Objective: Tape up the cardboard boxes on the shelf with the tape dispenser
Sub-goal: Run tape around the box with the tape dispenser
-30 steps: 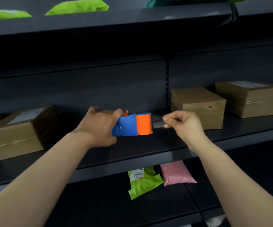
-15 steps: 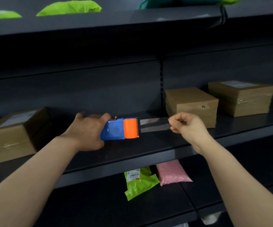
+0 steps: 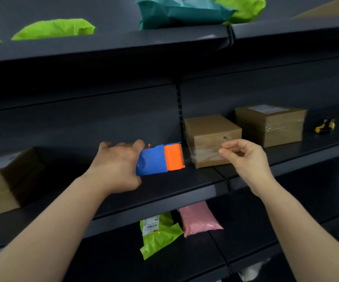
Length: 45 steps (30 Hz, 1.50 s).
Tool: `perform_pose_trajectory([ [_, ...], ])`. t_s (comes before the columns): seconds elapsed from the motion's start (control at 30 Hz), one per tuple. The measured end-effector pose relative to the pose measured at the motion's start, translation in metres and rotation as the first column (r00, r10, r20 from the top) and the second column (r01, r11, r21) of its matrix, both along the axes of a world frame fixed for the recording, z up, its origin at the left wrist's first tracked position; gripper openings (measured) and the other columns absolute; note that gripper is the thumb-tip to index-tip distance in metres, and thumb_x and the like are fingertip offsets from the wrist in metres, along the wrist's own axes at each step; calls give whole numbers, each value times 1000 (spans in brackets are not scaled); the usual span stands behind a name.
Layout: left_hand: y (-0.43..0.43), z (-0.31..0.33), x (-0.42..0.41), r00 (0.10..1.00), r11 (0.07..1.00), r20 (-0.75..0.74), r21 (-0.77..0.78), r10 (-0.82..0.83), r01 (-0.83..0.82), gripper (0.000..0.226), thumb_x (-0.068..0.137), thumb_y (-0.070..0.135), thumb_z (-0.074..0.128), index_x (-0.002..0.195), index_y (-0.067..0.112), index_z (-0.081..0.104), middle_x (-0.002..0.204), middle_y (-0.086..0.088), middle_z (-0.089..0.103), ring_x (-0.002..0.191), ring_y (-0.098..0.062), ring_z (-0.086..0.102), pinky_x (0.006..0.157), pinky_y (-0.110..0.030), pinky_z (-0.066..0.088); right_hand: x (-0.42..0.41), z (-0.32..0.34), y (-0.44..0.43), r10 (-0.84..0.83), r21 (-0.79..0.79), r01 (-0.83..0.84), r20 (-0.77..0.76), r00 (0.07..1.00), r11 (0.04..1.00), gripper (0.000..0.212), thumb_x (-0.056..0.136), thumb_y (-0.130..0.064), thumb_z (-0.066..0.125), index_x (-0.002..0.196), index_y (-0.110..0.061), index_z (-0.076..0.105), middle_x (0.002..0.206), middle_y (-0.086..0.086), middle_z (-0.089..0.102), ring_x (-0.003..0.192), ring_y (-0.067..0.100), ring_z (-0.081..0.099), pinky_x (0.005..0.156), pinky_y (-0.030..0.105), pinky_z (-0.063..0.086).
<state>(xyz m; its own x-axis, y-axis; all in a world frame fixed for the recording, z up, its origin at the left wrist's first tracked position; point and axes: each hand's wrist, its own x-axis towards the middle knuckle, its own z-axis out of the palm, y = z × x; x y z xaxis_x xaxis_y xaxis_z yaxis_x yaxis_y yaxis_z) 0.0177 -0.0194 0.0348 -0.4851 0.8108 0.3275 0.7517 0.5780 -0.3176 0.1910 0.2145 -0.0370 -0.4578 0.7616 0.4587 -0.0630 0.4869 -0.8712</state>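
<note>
The left hand is wrapping its fingers around the blue body of the tape dispenser, holding it just above the middle shelf with the orange toothed end pointing toward three o'clock. The right hand, at three o'clock from the dispenser, is pinching thumb against forefinger on the end of a faint, blurred strip of clear tape. The tape is stretching between the toothed edge and those fingertips, and is passing in front of a small cardboard box. That box is sitting on the shelf just beyond the two hands. At two o'clock from it a larger box with a white label is resting, and a third box is lying far out at nine o'clock. A small yellow and black object is lying at the right end, too blurred to identify. At six o'clock, on the shelf below, a green bag and a pink bag are lying side by side.
</note>
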Motion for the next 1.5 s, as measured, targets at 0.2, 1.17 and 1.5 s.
perform_pose_trajectory([
  [0.2, 44, 6, 36, 1000, 999, 4, 23, -31, 31, 49, 66, 34, 62, 100, 31, 27, 78, 10, 45, 79, -19, 48, 93, -41, 37, 33, 7, 40, -96, 26, 96, 8, 995, 995, 18, 82, -29, 76, 98, -33, 69, 82, -12, 70, 86, 9, 64, 87, 41, 54],
  [1.17, 99, 5, 107, 967, 969, -80, -24, 242, -245, 55, 69, 40, 63, 115, 29, 35, 84, 11, 42, 91, -15, 56, 97, -43, 35, 30, 1, 133, 202, -86, -204, -32, 979, 975, 14, 79, -25, 79, 78, -29, 66, 70, -9, 65, 80, 21, 66, 84, 37, 51],
  [1.5, 102, 7, 105, 962, 966, -97, -24, 255, -258, 56, 69, 40, 62, 117, 28, 37, 82, 11, 41, 90, -16, 56, 97, -43, 35, 22, 0, 138, 229, -97, -236, -77, 970, 967, 17, 78, -22, 80, 78, -29, 64, 72, -6, 67, 74, 16, 64, 82, 38, 52],
])
